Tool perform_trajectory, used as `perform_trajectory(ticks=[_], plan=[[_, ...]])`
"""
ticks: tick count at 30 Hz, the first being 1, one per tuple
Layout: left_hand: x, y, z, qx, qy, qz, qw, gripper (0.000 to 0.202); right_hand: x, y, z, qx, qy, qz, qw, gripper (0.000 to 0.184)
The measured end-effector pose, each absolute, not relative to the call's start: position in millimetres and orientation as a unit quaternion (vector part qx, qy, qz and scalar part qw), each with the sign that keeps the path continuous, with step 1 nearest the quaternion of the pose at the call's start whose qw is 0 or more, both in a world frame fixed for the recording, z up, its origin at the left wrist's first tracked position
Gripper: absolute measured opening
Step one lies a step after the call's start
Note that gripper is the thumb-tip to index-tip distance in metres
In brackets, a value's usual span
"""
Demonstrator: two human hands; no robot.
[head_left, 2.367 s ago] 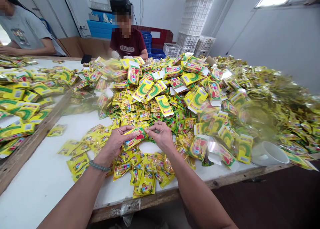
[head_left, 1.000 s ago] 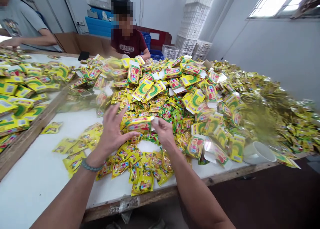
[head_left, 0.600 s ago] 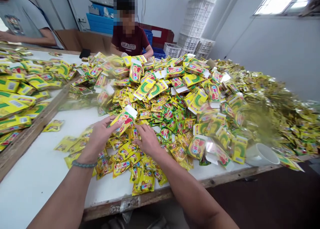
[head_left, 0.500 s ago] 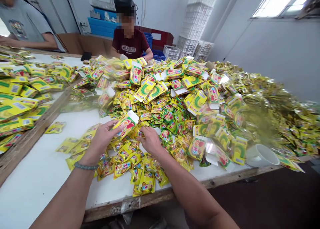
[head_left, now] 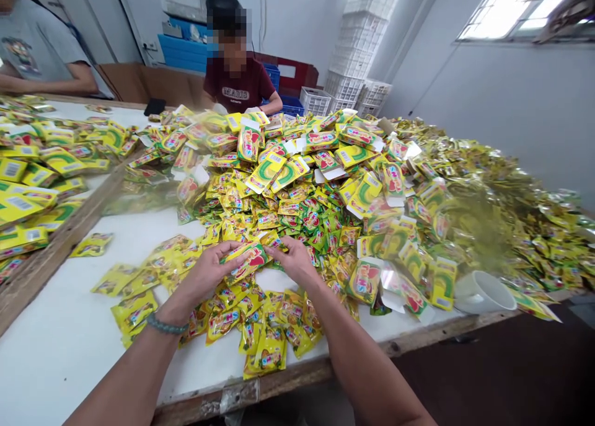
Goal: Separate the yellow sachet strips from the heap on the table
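Observation:
My left hand (head_left: 211, 271) grips a small yellow carton with red and green print (head_left: 245, 260), held just above the table. My right hand (head_left: 294, 260) is pinched at the carton's right end, fingers together on it. Under both hands lies a loose spread of small yellow sachets (head_left: 260, 327) on the white table (head_left: 69, 339). A deep heap of similar cartons and sachets (head_left: 325, 178) rises right behind my hands.
A white bowl (head_left: 483, 289) sits near the right front edge. A wooden divider (head_left: 65, 240) separates a second pile of flat cartons (head_left: 32, 184) at left. Two people work across the table, one in a maroon shirt (head_left: 239, 85), one in grey (head_left: 37, 48). White crates (head_left: 357, 48) are stacked behind.
My left hand has brought the carton down and nearer, and turned it level. My right hand has left the sachets and closed on the carton's right end.

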State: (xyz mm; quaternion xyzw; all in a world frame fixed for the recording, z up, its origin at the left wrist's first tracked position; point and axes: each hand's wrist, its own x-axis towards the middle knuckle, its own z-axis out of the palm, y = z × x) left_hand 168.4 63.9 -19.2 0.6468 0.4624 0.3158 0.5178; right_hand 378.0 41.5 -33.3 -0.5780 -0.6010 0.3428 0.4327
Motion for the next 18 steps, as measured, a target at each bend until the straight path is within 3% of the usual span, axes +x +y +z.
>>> perform_trajectory(ticks=[4,7,14,16,18], plan=[[170.3,63.8,-23.8,0.653,0.463,0.307,0.514,0.042,381.1,39.6,-29.0,-0.586,-0.584,0.336,0.451,0.038],[173.4,60.6,-23.8,0.606,0.459,0.313,0.569,0.043,379.1,38.4,-25.7,-0.588,-0.560,0.330,0.481,0.034],[179.4,55.7,-14.4,0.429,0.476,0.366,0.675,0.056,385.6,36.9,-21.4,-0.615,-0.582,0.290,0.445,0.032],[176.3,57.3,-12.9,0.404,0.482,0.378,0.680,0.059,391.1,35.5,-21.9,-0.652,-0.598,0.227,0.406,0.025],[172.0,59.4,-13.8,0.400,0.491,0.385,0.672,0.060,392.0,34.7,-26.0,-0.692,-0.632,0.157,0.313,0.023]])
